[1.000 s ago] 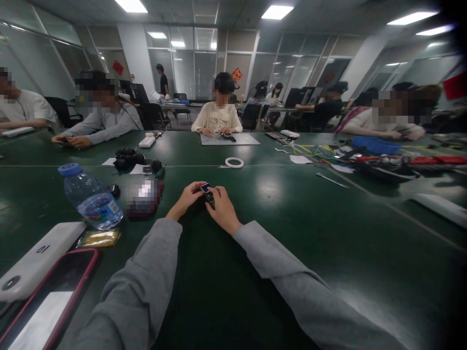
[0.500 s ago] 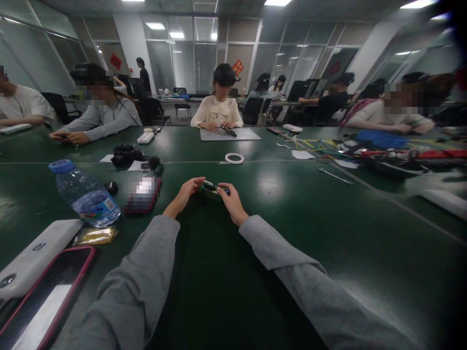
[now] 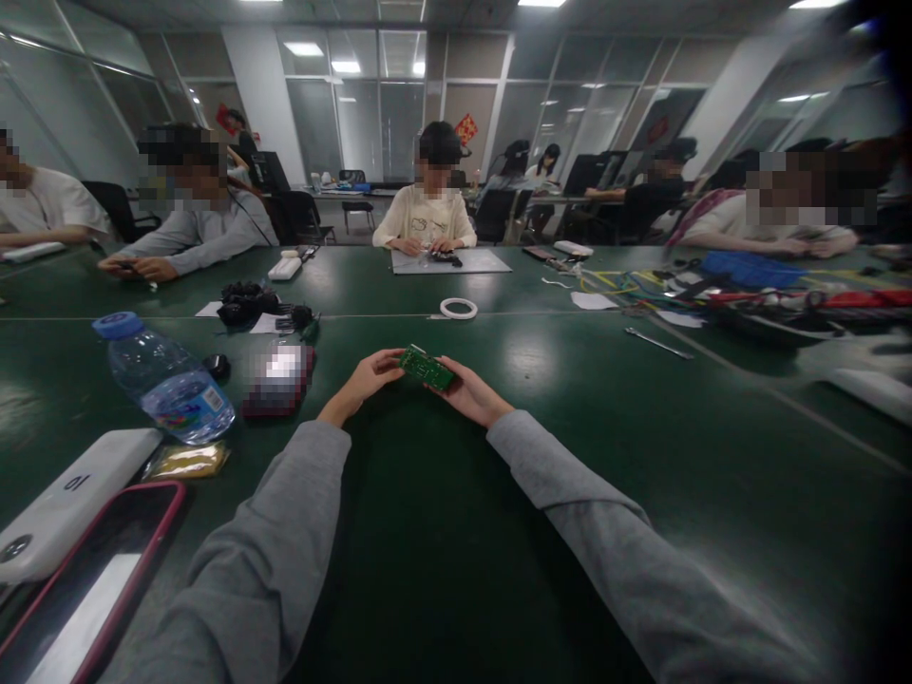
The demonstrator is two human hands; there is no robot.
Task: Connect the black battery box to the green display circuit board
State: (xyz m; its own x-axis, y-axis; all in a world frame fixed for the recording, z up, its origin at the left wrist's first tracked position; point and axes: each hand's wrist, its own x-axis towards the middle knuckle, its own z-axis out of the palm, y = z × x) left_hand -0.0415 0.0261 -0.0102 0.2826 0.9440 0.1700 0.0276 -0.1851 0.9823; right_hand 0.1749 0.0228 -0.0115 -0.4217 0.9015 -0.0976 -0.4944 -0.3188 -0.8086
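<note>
A small green circuit board [image 3: 427,370] is held between my two hands above the table, tilted so that its flat face with pale solder points shows toward me. My left hand [image 3: 367,380] grips its left end between thumb and fingers. At the right end, my right hand [image 3: 470,389] is closed on the board, with the fingers partly behind it. The far side of the board is hidden.
On my left stand a water bottle [image 3: 175,385], a white power bank [image 3: 75,499], a pink-edged phone [image 3: 92,579] and a yellow packet [image 3: 189,461]. Ahead lies a white tape ring [image 3: 458,309]. To the right are a metal tool [image 3: 659,344] and tangled cables [image 3: 712,290]. Several people sit around.
The circuit board has turned over from nearly edge-on, with parts showing, to its flat green face. My right hand has rotated and shifted slightly right; my left hand stays about in place.
</note>
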